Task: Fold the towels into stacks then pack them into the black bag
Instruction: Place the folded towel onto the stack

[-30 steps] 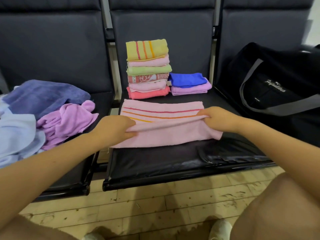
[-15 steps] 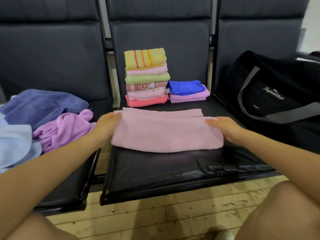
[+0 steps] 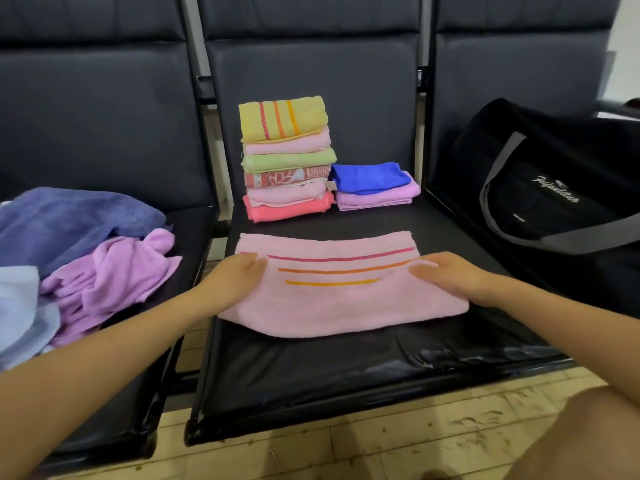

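Observation:
A pink towel (image 3: pixel 339 303) with red, orange and yellow stripes lies folded lengthwise across the middle seat (image 3: pixel 346 379). My left hand (image 3: pixel 232 282) holds its left end with the fingers on top. My right hand (image 3: pixel 450 275) holds its right end the same way. Behind it stands a tall stack of folded towels (image 3: pixel 285 157), yellow on top and coral at the bottom. Beside that is a low stack (image 3: pixel 372 183), a blue towel on a lilac one. The black bag (image 3: pixel 561 188) with grey straps sits on the right seat.
Unfolded towels (image 3: pixel 69 244) in purple-blue, lilac and pale blue are heaped on the left seat. Dark seat backs rise behind everything. Pale floor tiles (image 3: pixel 346 445) run below the seat fronts, and my knee shows at the lower right.
The towel showed its plain pink side half a second ago; now its striped face is up. Both hands have moved in over the towel's ends.

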A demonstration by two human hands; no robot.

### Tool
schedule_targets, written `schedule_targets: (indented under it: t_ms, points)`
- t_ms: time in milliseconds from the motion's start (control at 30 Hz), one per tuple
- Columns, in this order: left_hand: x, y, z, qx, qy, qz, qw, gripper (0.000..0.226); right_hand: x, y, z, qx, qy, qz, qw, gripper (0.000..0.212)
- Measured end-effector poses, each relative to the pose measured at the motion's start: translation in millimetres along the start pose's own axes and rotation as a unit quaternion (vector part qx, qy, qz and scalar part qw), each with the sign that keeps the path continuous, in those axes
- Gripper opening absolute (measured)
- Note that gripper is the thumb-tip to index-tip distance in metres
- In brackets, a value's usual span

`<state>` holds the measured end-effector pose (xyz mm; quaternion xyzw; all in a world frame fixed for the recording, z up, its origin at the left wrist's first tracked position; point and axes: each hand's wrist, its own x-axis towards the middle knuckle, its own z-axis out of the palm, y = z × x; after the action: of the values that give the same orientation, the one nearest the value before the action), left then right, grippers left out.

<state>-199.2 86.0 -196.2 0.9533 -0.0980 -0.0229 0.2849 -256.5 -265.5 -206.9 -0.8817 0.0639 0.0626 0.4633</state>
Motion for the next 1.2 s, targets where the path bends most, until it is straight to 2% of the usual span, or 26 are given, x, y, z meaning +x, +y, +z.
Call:
schedule_targets:
  t_ms: [133, 233, 367, 533, 600, 633, 700, 733, 867, 967, 1067, 1133, 1200]
  points:
    - [13.6, -2.3, -4.3, -0.035, 0.107, 0.002, 0.994, 0.033, 12.0, -3.0, -6.2, 0.073, 0.092, 0.008, 0.993, 0.015]
    - [29.4, -6.9, -7.8, -0.016, 0.164, 0.005, 0.986, 0.035, 26.3, -6.5, -6.3, 0.102, 0.146, 0.012, 0.984, 0.018]
    - [53.2, -15.8, -7.4, 0.043, 0.187, -0.004, 0.981, 0.035, 50.1, -13.0, -2.0, 0.065, 0.196, 0.006, 0.978, 0.027]
    - [77.8, -18.6, -4.8, 0.085, 0.184, -0.011, 0.979, 0.031, 73.4, -26.1, -0.8, -0.024, 0.255, -0.011, 0.967, 0.028]
    - [84.7, -18.6, -2.6, 0.093, 0.175, -0.032, 0.980, 0.022, 80.6, -25.0, 0.2, -0.088, 0.241, 0.003, 0.967, 0.015]
    - [87.0, -18.1, -1.0, 0.096, 0.167, -0.051, 0.980, 0.023, 84.4, -21.4, 1.4, -0.148, 0.218, 0.021, 0.964, 0.017]
    - [89.3, -16.5, 2.6, 0.112, 0.162, -0.084, 0.977, 0.043, 88.4, -16.8, 4.3, -0.253, 0.183, 0.067, 0.948, 0.041]
    - [89.0, -14.8, 4.0, 0.122, 0.170, -0.082, 0.974, 0.049, 88.4, -16.6, 6.4, -0.272, 0.184, 0.080, 0.941, 0.047]
    - [76.3, -5.3, 15.0, 0.195, 0.197, 0.035, 0.960, 0.048, 85.2, -17.3, 13.6, -0.331, 0.181, 0.113, 0.919, 0.052]
    - [60.7, -1.1, 32.4, 0.228, 0.124, 0.081, 0.962, 0.045, 76.6, -16.2, 13.8, -0.393, 0.154, 0.142, 0.895, 0.060]
    - [53.8, -4.4, 42.5, 0.270, 0.058, 0.064, 0.959, 0.045, 69.2, -17.1, 8.5, -0.375, 0.124, 0.149, 0.906, 0.057]
    - [53.9, -6.7, 40.9, 0.279, 0.061, 0.066, 0.956, 0.045, 65.9, -16.2, 6.9, -0.342, 0.094, 0.142, 0.924, 0.054]
    - [54.9, -7.8, 37.2, 0.255, 0.073, 0.063, 0.962, 0.046, 62.2, -11.4, 9.0, -0.229, 0.081, 0.117, 0.963, 0.045]
